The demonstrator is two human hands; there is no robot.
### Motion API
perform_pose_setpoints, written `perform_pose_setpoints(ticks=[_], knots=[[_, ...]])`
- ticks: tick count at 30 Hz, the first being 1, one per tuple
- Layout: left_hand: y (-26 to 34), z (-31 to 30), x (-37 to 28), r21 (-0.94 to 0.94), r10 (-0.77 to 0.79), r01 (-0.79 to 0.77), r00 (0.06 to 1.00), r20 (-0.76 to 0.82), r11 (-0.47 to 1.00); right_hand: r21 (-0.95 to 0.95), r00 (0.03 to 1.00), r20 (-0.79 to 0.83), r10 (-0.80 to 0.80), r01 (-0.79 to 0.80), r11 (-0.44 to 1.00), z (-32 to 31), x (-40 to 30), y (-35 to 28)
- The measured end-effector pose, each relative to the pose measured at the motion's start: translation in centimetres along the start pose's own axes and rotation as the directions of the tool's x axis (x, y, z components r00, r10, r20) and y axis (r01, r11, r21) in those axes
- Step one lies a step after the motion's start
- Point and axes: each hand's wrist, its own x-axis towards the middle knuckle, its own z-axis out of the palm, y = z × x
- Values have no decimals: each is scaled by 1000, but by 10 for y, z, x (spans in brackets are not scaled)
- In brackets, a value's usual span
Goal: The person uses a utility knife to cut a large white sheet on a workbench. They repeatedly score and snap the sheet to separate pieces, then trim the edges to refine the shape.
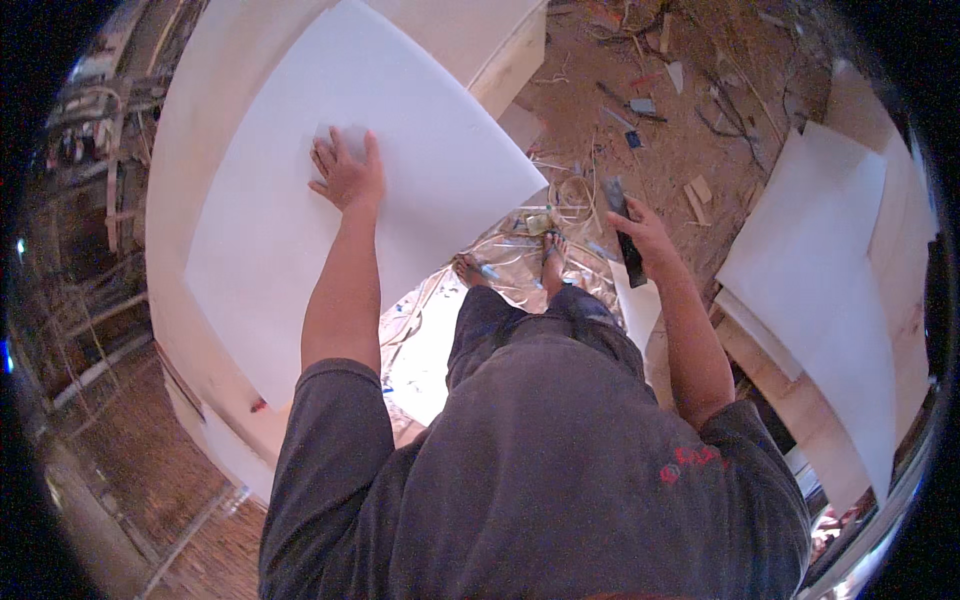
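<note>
My left hand [350, 171], fingers spread, is on the upper face of a large white sheet [439, 127]. Under that sheet shows a pale wooden board [176, 217], and one white corner juts past it towards my feet. In my right hand [649, 238] is a dark, flat, elongated tool [628, 259] with a greyish upper end, held out to the right of the sheet. Its exact kind cannot be told. The tool is apart from the sheet, above the littered floor.
Several white sheets [810, 217] and boards lean at the right. The dirt floor [720, 157] carries wood offcuts [697, 199], a coiled strip [574, 199] and scraps. My bare feet [553, 251] stand among debris. Bright light falls on the ground [420, 352] below the sheet.
</note>
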Motion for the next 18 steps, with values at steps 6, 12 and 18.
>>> perform_pose_setpoints(ticks=[6,12,18], knots=[[8,1,4,14,-99,98,991,90,995,-161,991,131,-30,51,986,37,3,13],[17,5,-9,47,-125,123,991,47,991,-430,855,236,-461,517,740,66,12,22],[15,6,-14,22,-102,102,995,8,995,-620,843,213,-494,507,599,78,14,23]])
